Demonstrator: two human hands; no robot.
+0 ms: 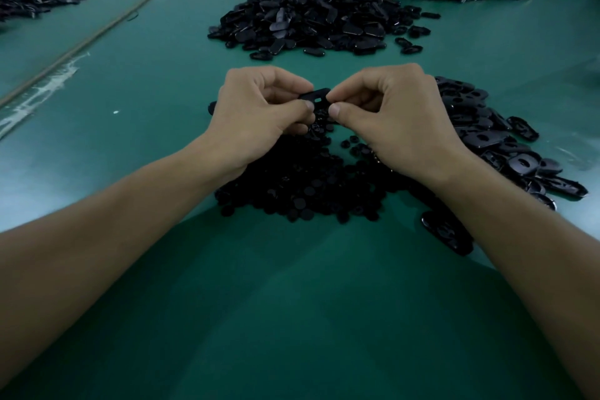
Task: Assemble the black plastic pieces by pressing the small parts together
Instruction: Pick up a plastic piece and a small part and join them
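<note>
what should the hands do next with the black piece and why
Probably press the thumbs in to seat the small part: left hand and right hand both pinch the slotted oval piece above the pile of small round parts. Whether a part is in it is hidden.

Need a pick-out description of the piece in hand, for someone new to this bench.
On the green table, above the heap of small round black parts, the left hand and right hand meet. They pinch one oval black piece between them; every other piece lies on the table.
</note>
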